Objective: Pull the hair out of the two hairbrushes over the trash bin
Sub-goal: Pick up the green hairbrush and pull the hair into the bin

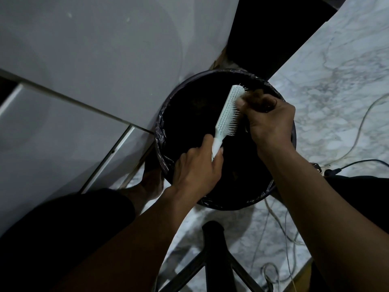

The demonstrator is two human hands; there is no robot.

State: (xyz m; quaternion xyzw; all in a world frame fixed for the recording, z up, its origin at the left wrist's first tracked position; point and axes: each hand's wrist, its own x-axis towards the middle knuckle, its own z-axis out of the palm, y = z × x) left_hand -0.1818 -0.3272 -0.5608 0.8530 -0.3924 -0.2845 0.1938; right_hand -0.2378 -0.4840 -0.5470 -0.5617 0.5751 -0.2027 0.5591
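One pale mint plastic hairbrush point(226, 114) with white bristles is showing, tilting steeply above the middle of the frame, its head pointing to the upper right and its bristles facing right. It is hanging over the open mouth of one round black trash bin point(210, 73). One left hand point(195, 169) is gripping the brush's handle from below, with the fingers curling round it and the thumb lying along it. One right hand point(269, 119) is working at the bristles near the brush's tip, its fingers bunching narrowly and pinching one clump of brown hair point(257, 95) that is touching the top bristles.

One dark crinkled plastic bin liner point(162, 131) is folding over the bin's rim. The bin is standing on a white and grey marble floor point(336, 81) that is filling the right side of the frame. Several thin cables point(357, 131) are trailing across the floor at the right, one of them black and at least two pale. One white panelled cabinet point(84, 49) is taking up the upper left. One bare foot point(149, 184) is resting just beside the bin's lower left edge. One black metal stool point(214, 260) is standing at the bottom centre.
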